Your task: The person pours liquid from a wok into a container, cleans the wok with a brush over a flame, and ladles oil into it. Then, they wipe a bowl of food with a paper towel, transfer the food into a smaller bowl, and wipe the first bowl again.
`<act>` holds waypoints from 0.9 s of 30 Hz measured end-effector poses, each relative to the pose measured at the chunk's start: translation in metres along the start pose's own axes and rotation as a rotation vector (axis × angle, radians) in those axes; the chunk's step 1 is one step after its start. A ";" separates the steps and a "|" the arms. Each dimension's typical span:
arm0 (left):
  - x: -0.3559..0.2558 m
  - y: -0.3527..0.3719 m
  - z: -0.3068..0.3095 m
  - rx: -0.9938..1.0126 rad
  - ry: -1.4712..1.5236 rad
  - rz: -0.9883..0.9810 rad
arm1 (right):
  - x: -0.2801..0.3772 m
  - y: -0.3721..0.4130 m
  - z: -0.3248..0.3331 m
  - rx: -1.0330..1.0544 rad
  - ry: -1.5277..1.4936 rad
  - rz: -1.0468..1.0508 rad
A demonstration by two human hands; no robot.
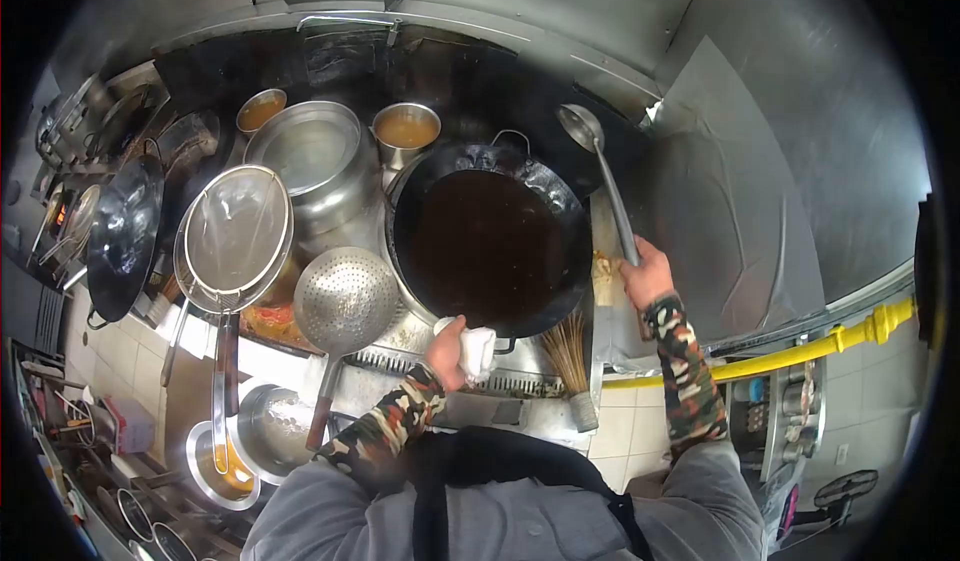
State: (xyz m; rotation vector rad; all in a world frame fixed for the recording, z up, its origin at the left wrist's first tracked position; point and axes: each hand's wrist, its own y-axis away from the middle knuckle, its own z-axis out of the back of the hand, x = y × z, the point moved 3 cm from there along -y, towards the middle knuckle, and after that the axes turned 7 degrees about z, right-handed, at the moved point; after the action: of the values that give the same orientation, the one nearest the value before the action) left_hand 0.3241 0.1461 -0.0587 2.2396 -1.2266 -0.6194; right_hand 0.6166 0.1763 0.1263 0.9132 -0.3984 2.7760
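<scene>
Wok (488, 236): dark inside, on the stove, centre.
Left hand (448, 353): fingers clamped on a white cloth (480, 349) at the wok's near rim.
Right hand (648, 276): fingers closed round the ladle (612, 196) handle, bowl raised beyond the wok's far right edge.
Left of the wok: skimmer (345, 301), strainer (235, 231).
Near edge: brush (570, 351).

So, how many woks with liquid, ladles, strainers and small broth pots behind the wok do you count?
Wok with liquid: 1, the wok
Ladle: 1, the ladle in the right hand
Strainers: 2, the mesh strainer and the perforated skimmer
Broth pots: 2, the left pot and the right pot
Total: 6
</scene>
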 end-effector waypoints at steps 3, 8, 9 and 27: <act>0.000 -0.031 0.001 0.127 -0.131 0.029 | 0.021 -0.019 -0.005 0.078 0.008 0.079; 0.014 -0.020 0.009 0.082 -0.232 0.141 | 0.059 0.004 -0.010 0.171 -0.049 -0.122; 0.017 -0.041 0.018 0.157 -0.260 0.137 | 0.052 0.004 -0.013 0.138 -0.019 -0.023; 0.000 -0.027 0.017 0.088 -0.073 0.229 | 0.027 0.009 0.005 0.061 0.071 0.014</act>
State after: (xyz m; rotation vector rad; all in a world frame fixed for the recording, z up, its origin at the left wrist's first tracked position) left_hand 0.3314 0.1550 -0.0887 2.1204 -1.5476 -0.5710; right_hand 0.5958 0.1691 0.1446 0.8252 -0.3119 2.8377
